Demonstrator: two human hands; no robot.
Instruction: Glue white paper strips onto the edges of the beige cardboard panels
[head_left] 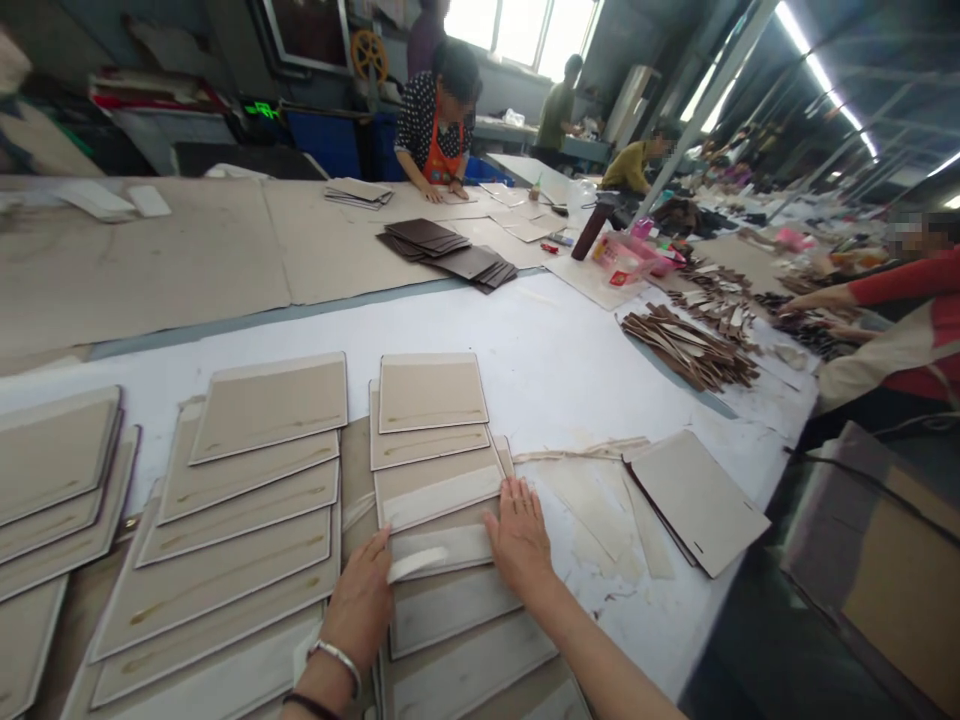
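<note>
My left hand [356, 600], with a bracelet at the wrist, is at the left edge of a fanned row of beige panels. A narrow white curved strip [420, 562] sticks out from between its thumb and fingers; whether it is a tool or a scrap I cannot tell. Flat on the right edge of the same row lies my right hand [521, 535], fingers stretched out. Between the hands is a beige panel [435, 465] with a pale band [442, 500] along its lower edge. Nearer panels in this row carry similar bands.
Left of me overlap more beige panels [270, 400] with yellowish glue-like lines. On the right lie thin offcuts [592, 510] and a stacked grey-beige panel [697, 500]. Brown strips [690, 345] and dark brown panels [427, 240] lie farther off. Co-workers [439, 120] stand around the tables.
</note>
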